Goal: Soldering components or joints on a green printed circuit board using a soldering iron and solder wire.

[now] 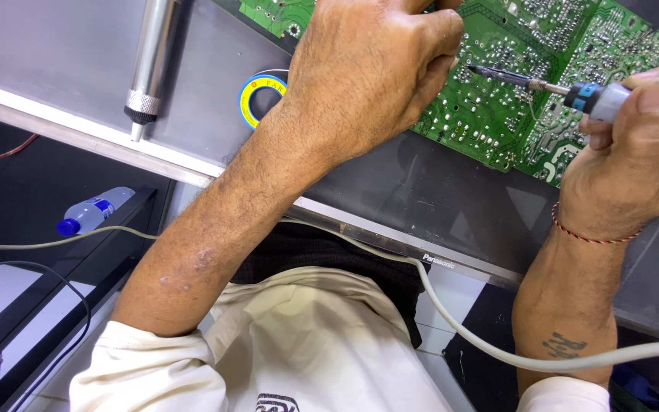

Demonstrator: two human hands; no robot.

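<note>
Green circuit board (497,84) is lying at the far edge of the grey table (55,53), propped over a dark flat panel (421,191). The right hand (634,160) is closing its grip around a grey soldering iron (619,99), its dark tip touching the board's solder side. The left hand (375,69) is curling over the board's edge just beside that tip; whether its grip is pinching something I cannot tell, since the fingertips are hidden. A yellow-and-blue solder reel (261,95) is sitting beside the left wrist, with a metal desoldering pump (150,65) further left. The iron's pale cord (451,320) is trailing across the lap, so a snag could probably jerk the tip off its joint, bridging neighbouring pads or burning the nearby left fingers.
</note>
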